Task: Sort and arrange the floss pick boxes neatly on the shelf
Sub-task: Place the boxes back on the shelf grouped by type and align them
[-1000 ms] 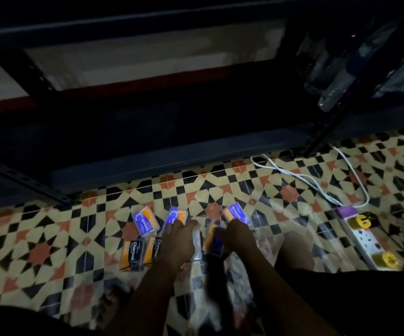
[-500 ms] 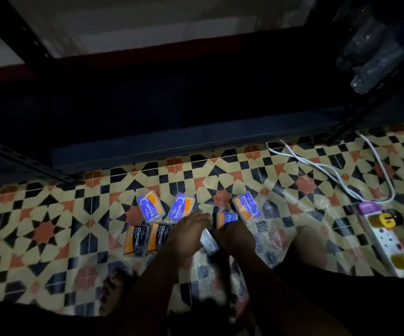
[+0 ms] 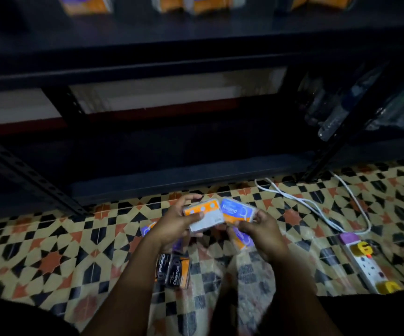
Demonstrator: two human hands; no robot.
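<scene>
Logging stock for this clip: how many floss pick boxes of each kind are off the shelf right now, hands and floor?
Charcoal boxes on the floor: 2
Round box in the right hand: 1
Back-facing box in the left hand: 1
Blue boxes half hidden under the hands: at least 2
Total: at least 6
</scene>
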